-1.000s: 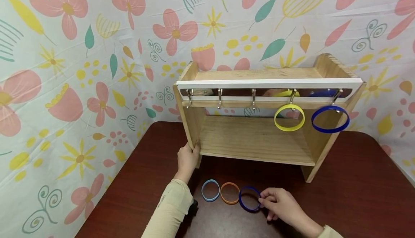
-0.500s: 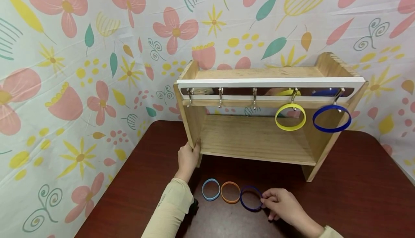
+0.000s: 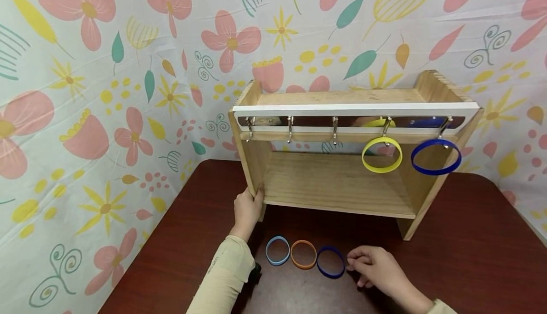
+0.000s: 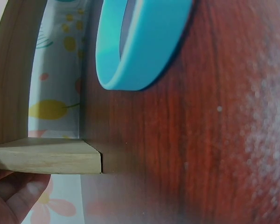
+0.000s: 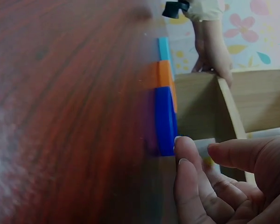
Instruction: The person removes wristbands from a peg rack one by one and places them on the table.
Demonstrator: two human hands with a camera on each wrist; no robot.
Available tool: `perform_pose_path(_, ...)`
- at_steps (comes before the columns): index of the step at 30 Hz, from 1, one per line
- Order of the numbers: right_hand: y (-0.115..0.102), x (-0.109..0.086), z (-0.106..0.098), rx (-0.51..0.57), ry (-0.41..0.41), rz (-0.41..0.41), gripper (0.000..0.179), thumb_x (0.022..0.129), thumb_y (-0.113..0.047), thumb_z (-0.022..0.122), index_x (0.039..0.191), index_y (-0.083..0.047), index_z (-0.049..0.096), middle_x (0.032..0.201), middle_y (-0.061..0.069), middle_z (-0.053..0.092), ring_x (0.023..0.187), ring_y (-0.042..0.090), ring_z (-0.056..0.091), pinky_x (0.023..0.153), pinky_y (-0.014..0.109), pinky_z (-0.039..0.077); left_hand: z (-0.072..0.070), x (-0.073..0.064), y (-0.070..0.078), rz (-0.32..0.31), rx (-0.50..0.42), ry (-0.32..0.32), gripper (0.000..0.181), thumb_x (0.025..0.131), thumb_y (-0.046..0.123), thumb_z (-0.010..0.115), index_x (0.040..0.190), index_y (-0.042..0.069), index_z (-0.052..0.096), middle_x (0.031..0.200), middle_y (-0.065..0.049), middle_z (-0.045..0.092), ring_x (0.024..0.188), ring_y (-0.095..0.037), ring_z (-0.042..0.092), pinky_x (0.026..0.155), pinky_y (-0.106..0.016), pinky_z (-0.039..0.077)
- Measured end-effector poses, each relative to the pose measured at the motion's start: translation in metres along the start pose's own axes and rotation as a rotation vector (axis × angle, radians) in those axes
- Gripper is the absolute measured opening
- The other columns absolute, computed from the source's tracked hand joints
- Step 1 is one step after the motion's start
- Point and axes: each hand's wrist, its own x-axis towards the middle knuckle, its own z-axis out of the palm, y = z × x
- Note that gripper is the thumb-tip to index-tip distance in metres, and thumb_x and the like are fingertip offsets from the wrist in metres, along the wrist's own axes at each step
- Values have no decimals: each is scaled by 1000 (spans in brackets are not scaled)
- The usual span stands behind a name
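Note:
My left hand (image 3: 248, 209) grips the left side panel of a small wooden shelf (image 3: 337, 181), thumb on the near face. On the table in front lie three silicone wristbands in a row: light blue (image 3: 277, 263), orange (image 3: 303, 267) and dark blue (image 3: 330, 275). Just right of the dark blue one is my right hand (image 3: 378, 269), fingers loosely bent, holding nothing. In the right wrist view its thumb and index finger stand apart, with fingertips close to the blue band (image 5: 164, 121). A yellow wristband (image 3: 381, 170) and another blue wristband (image 3: 436, 171) hang from the shelf's hooks.
A metal hook rail (image 3: 314, 121) runs along the shelf's front, its three left hooks bare. The shelf stands on a dark red-brown table (image 3: 179, 238). Behind and to the left hangs a flower-patterned cloth (image 3: 128, 67).
My right hand has let go of the dark blue wristband on the table and moved slightly right, away from it. The left hand keeps its grip on the shelf.

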Motion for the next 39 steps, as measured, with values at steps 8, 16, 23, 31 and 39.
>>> perform_pose_path(8, -10, -2, -11, -36, 44, -51, 26, 93, -18, 67, 109, 2, 66, 91, 11, 72, 57, 19, 65, 52, 31, 53, 1, 0, -3, -5, -21, -2, 34, 99, 37, 57, 83, 8, 66, 57, -4, 62, 43, -13, 57, 39, -26, 44)
perform_pose_path(16, -28, -2, -22, -61, 185, -128, 23, 93, -20, 68, 110, -5, 67, 100, 11, 70, 58, 16, 65, 54, 33, 55, 2, -1, -4, -3, -21, -8, 35, 99, 37, 56, 87, 6, 68, 57, -5, 63, 42, -11, 56, 38, -25, 44)
perform_pose_path(23, -40, -3, -32, 18, 215, -133, 27, 94, -20, 67, 114, -3, 66, 103, 12, 70, 62, 22, 67, 57, 35, 56, 2, -2, -4, -2, -19, -2, 34, 99, 35, 57, 87, 6, 68, 57, -6, 63, 43, -12, 57, 38, -25, 44)
perform_pose_path(31, -57, -4, -47, 69, 262, -254, 32, 97, -16, 62, 121, 6, 61, 105, 13, 70, 64, 21, 69, 57, 35, 56, 1, -2, -2, -8, -22, -6, 34, 99, 35, 58, 87, 6, 68, 59, -6, 64, 43, -12, 57, 38, -26, 44)
perform_pose_path(39, -79, -6, -65, 56, 341, -365, 36, 100, -18, 57, 127, 6, 55, 102, -7, 72, 68, 21, 69, 61, 32, 56, 0, -1, -2, -10, -15, -6, 35, 99, 37, 57, 87, 6, 68, 59, -6, 64, 44, -13, 57, 39, -27, 44)
